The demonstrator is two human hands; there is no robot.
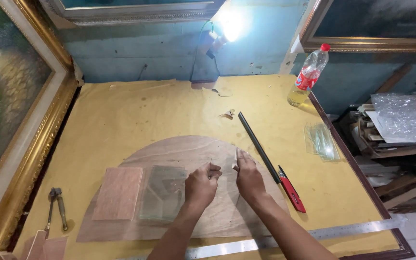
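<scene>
Person's body, head view, catalogue of visible parts:

- Two forearms, entering from the lower edge of the frame; both bare from the edge up to the wrist. No sleeve, cuff or other garment shows on either.
- Left hand (201,184): bare, no glove. No ring, watch, strap or bracelet shows on the hand or wrist.
- Right hand (249,177): bare, no glove. Wrist and fingers likewise unadorned as far as can be seen.
- Build: forearms slender, wrists narrow, knuckles plainly marked on both hands.
- Fingernails: too small to tell apart.
- Upper arms, shoulders, torso, clothing: outside the frame.
</scene>
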